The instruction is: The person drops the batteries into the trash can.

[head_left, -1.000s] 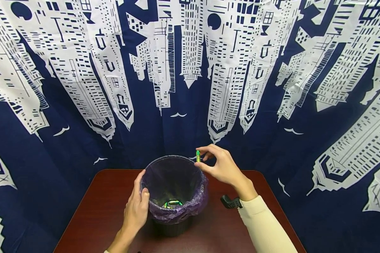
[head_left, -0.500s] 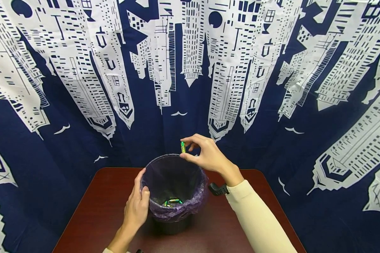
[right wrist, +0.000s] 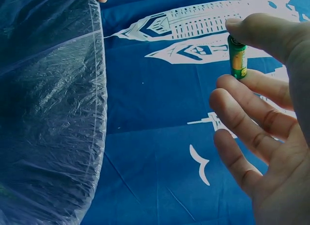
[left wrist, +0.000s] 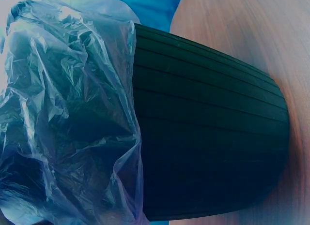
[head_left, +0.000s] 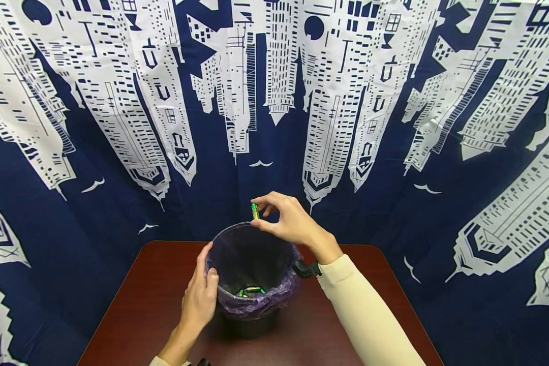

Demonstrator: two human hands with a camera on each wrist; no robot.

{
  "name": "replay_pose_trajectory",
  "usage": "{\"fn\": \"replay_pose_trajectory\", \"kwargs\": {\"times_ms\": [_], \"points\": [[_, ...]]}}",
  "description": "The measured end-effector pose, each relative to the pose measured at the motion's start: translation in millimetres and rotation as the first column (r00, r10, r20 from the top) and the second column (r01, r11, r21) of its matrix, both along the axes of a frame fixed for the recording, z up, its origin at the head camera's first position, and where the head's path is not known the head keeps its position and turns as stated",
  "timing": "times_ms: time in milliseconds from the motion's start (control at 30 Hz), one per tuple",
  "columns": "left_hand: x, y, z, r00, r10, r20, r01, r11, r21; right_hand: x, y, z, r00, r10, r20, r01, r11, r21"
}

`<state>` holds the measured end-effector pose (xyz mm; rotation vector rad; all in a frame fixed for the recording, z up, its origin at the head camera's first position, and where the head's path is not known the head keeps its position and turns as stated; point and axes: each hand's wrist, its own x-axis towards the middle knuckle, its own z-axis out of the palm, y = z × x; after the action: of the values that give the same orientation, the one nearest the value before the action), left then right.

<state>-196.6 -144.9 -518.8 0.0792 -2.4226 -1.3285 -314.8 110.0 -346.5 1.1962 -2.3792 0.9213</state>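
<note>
A small black bin (head_left: 251, 325) lined with a purple plastic bag (head_left: 256, 305) stands on a dark red table (head_left: 132, 305). Several green batteries (head_left: 250, 291) lie at its bottom. My left hand (head_left: 200, 300) grips the bin's near left rim, thumb inside. My right hand (head_left: 285, 221) pinches a green battery (head_left: 254, 210) upright between thumb and forefinger, just above the bin's far rim. In the right wrist view the battery (right wrist: 237, 56) shows between thumb and fingers, with the bag's liner (right wrist: 48, 113) to the left. The left wrist view shows only the ribbed bin wall (left wrist: 208, 128) and bag (left wrist: 68, 113).
A blue curtain printed with white skyscrapers (head_left: 274, 101) hangs close behind the table. A black wrist strap (head_left: 304, 268) sits on my right wrist beside the bin. Bare tabletop lies left and right of the bin.
My right hand has carried the battery leftwards and slightly up, from right of the bin's rim to above its far edge. The left hand has kept its hold on the rim.
</note>
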Motion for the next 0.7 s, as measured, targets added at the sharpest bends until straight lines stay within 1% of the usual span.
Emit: {"fn": "replay_pose_trajectory", "kwargs": {"times_ms": [100, 167, 333, 433, 567, 700], "points": [[0.5, 0.2, 0.4, 1.0, -0.001, 0.003, 0.001, 1.0, -0.003, 0.4, -0.8, -0.7, 1.0, -0.008, 0.015, 0.008, 1.0, 0.019], [0.8, 0.1, 0.8, 1.0, -0.003, 0.008, 0.003, 1.0, -0.002, 1.6, -0.4, -1.4, 0.999, -0.011, 0.046, 0.009, 0.999, 0.041], [0.9, -0.2, 1.1, 1.0, -0.002, 0.016, 0.002, 1.0, 0.003, 3.3, 3.5, -8.8, 0.987, -0.017, 0.158, -0.006, 0.989, 0.146], [0.9, -0.4, 1.1, 1.0, -0.001, 0.019, 0.001, 1.0, 0.003, 4.9, 6.9, -14.7, 0.981, -0.035, 0.191, -0.003, 0.981, 0.192], [0.7, -0.6, 0.9, 1.0, -0.005, 0.014, 0.005, 1.0, 0.005, 7.8, 11.8, -19.7, 0.982, -0.051, 0.182, 0.013, 0.979, 0.205], [0.3, -0.6, 0.8, 1.0, -0.002, 0.01, 0.001, 1.0, 0.005, 8.5, 16.2, -23.3, 0.987, -0.033, 0.159, 0.003, 0.983, 0.186]]}}
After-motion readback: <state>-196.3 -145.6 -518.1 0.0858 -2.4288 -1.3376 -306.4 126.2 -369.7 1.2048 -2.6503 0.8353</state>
